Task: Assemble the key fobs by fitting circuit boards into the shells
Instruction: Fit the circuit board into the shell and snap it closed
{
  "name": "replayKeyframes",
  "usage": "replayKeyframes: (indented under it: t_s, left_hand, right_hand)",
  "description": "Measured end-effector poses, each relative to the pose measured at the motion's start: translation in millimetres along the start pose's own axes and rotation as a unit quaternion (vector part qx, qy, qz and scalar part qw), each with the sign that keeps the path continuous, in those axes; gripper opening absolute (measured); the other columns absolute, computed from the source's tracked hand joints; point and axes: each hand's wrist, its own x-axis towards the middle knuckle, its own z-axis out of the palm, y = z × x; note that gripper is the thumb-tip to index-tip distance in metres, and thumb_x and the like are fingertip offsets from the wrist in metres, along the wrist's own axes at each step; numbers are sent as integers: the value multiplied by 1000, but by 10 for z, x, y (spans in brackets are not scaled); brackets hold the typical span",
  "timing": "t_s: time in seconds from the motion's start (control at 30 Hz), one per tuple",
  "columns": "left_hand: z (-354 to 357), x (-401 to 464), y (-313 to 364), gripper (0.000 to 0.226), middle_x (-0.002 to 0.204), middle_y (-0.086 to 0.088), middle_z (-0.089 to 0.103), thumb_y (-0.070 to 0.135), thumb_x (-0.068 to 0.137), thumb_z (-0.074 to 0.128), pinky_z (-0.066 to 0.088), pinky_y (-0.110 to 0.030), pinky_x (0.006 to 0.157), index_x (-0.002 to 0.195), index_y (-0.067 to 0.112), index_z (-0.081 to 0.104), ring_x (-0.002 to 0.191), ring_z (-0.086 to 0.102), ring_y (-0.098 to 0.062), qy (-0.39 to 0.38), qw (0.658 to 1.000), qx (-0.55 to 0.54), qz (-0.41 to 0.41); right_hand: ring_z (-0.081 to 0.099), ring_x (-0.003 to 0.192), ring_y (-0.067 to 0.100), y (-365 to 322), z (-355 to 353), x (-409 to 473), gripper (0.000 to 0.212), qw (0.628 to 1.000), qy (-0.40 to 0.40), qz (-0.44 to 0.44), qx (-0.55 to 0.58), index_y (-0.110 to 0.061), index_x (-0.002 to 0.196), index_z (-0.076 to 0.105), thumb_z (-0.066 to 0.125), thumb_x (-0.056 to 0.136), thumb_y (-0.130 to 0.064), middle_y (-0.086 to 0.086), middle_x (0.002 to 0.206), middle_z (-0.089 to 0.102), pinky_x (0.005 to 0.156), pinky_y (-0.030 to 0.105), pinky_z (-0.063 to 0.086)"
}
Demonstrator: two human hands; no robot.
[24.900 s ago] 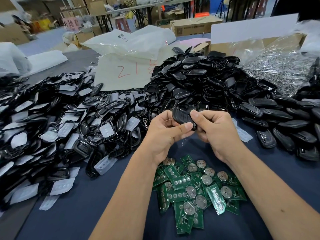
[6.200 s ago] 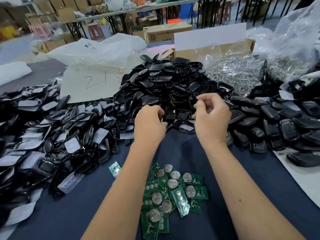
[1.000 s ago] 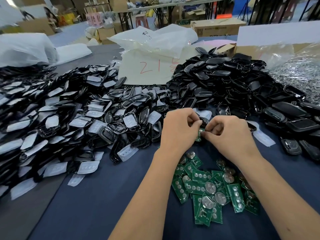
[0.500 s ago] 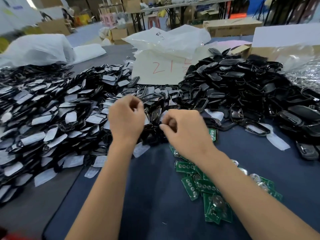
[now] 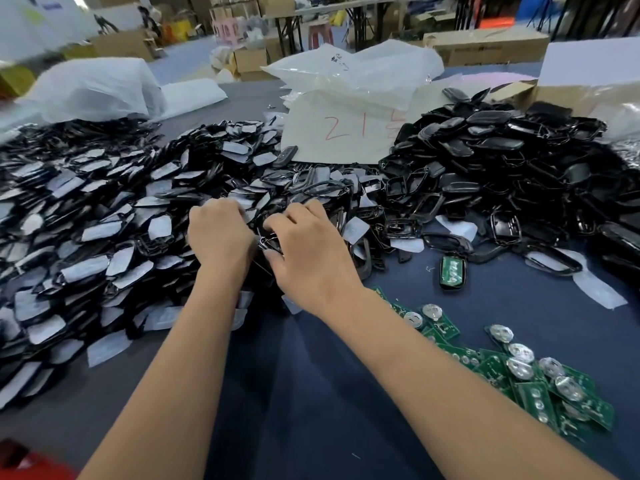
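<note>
My left hand [image 5: 220,233] and my right hand [image 5: 308,252] meet at the near edge of the left heap of black shell frames with white film [image 5: 104,230]. Between them they pinch a black shell frame [image 5: 269,241], mostly hidden by the fingers. One black shell with a green circuit board fitted inside [image 5: 452,271] lies alone on the blue cloth to the right. A loose pile of green circuit boards with coin cells [image 5: 519,368] lies at the lower right. A second heap of plain black shells [image 5: 502,168] rises behind it.
A white sheet marked in red [image 5: 346,136] and clear plastic bags [image 5: 353,74] lie at the back. A cardboard box [image 5: 561,91] stands at the back right. Loose white film pieces [image 5: 601,292] lie on the blue cloth [image 5: 294,393]. Something red [image 5: 27,462] shows at the bottom left.
A second ago both hands worked a board into a shell above the boards. That shell now lies on the cloth, and both hands have moved left to the filmed frames and grip one.
</note>
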Motion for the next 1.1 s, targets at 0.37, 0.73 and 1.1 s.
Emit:
replayKeyframes:
  t_s: [0.37, 0.73, 1.1]
  left_hand:
    - [-78, -14, 192, 23, 105, -15, 73, 15, 104, 54, 45, -42, 91, 114, 9, 73, 107, 60, -36, 77, 993, -95, 8]
    - [241, -1092, 1915, 22, 93, -5, 73, 8, 106, 52, 49, -19, 64, 106, 9, 74, 74, 61, -6, -271, 763, -586, 41]
    - [399, -1218, 1833, 11, 92, 1, 78, 15, 98, 68, 53, -18, 69, 103, 18, 78, 81, 69, -6, -254, 762, -586, 107]
  right_hand:
    - [57, 107, 20, 326, -365, -183, 20, 979, 108, 99, 141, -13, 114, 74, 71, 95, -17, 0, 102, 71, 96, 32, 46]
    - [71, 83, 20, 1451, -1036, -962, 12, 831, 235, 303, 403, -23, 96, 80, 68, 97, -23, 2, 90, 78, 79, 45, 60]
    - [74, 94, 25, 1655, -998, -1165, 14, 760, 230, 297, 530, -13, 103, 81, 73, 94, -5, 14, 101, 79, 83, 34, 59]
